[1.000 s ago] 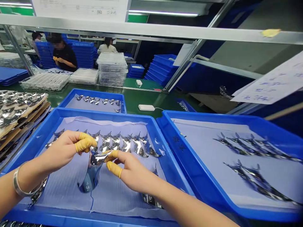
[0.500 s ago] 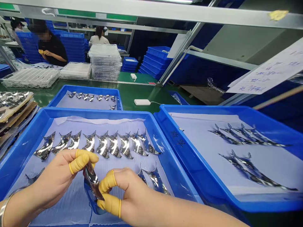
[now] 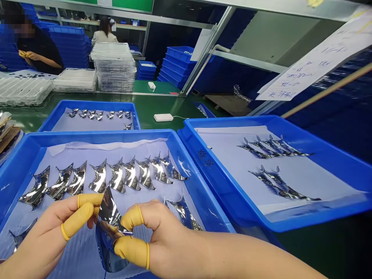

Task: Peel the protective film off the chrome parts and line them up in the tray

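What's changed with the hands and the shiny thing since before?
Both drew back from the row, and the shiny thing was turned, so it now points up. The right hand kept hold; whether the left hand still grips is unclear. The row stayed put.

Bench [image 3: 174, 105]: surfaced in green; extended toward the rear of the room.
Metal frame [image 3: 207, 50]: positioned above the bench, with a slanted post.
Paper sheet [image 3: 316, 64]: displayed at upper right, marked with handwriting.
Wall panel [image 3: 261, 37]: finished in pale grey; seen past the frame.
Shelving [image 3: 130, 27]: placed at the rear; a green board [image 3: 132, 4] is seen above.
Blue crates [image 3: 176, 68]: stacked near the slanted post.
Clear plastic trays [image 3: 114, 68]: stacked left of the crates.
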Demonstrator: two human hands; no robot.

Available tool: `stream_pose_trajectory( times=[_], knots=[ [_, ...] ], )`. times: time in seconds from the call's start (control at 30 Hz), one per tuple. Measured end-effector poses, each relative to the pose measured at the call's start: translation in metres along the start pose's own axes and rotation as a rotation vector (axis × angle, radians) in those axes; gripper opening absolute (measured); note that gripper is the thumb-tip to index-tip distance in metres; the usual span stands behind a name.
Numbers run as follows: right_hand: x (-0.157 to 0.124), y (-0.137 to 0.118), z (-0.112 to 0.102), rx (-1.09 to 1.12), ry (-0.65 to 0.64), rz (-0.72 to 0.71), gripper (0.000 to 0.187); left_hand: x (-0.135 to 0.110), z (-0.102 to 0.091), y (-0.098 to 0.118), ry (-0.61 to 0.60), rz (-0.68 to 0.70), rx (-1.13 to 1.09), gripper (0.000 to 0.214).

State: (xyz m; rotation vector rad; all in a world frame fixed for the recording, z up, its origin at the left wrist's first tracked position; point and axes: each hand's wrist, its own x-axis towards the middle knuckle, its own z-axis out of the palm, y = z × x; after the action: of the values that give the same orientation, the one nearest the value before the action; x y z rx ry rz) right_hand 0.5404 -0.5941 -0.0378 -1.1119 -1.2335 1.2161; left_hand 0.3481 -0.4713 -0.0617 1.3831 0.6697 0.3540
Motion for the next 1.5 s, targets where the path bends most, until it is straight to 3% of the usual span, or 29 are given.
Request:
stream_pose_trajectory(
  times=[0.13, 0.2, 0.27, 0.33, 0.43, 0.5, 0.73, 1.07, 1.17, 1.37, 1.5],
  knots=[
    [-0.001, 0.0, 0.001, 0.002, 0.014, -0.008, 0.01, -0.004, -0.005, -0.004, -0.125, -0.028, 0.025, 0.033],
    [-0.001, 0.0, 0.001, -0.015, 0.023, -0.03, 0.009, -0.006, -0.003, -0.004, -0.06, -0.004, 0.111, 0.032],
    [-0.001, 0.002, 0.0, -0.088, 0.034, -0.092, 0.009, -0.007, 0.003, -0.002, 0.021, 0.129, 0.253, 0.028],
    [-0.001, 0.004, -0.002, -0.227, 0.053, -0.209, 0.012, -0.005, 0.011, 0.002, 0.055, 0.356, 0.407, 0.028],
    [0.0, 0.009, -0.004, -0.462, 0.102, -0.423, 0.015, -0.001, 0.02, 0.01, 0.003, 0.633, 0.616, 0.049],
    [0.0, 0.012, -0.004, -0.559, 0.137, -0.541, 0.016, 0.001, 0.021, 0.012, -0.032, 0.711, 0.736, 0.062],
    [0.001, 0.016, -0.002, -0.713, 0.177, -0.673, 0.014, 0.002, 0.005, 0.002, -0.127, 0.725, 1.004, 0.066],
    [0.002, 0.012, -0.004, -0.671, 0.178, -0.695, 0.014, 0.0, 0.005, -0.002, -0.139, 0.732, 1.058, 0.056],
    [0.003, 0.01, -0.004, -0.538, 0.151, -0.614, 0.013, 0.002, 0.007, -0.001, -0.116, 0.73, 1.006, 0.054],
    [0.001, 0.0, -0.009, -0.069, 0.085, -0.064, 0.012, 0.002, 0.018, 0.002, -0.021, 0.634, 0.844, 0.037],
    [0.003, 0.001, -0.01, 0.143, 0.147, 0.096, 0.013, 0.001, 0.021, 0.002, -0.032, 0.617, 0.807, 0.035]
  ],
)
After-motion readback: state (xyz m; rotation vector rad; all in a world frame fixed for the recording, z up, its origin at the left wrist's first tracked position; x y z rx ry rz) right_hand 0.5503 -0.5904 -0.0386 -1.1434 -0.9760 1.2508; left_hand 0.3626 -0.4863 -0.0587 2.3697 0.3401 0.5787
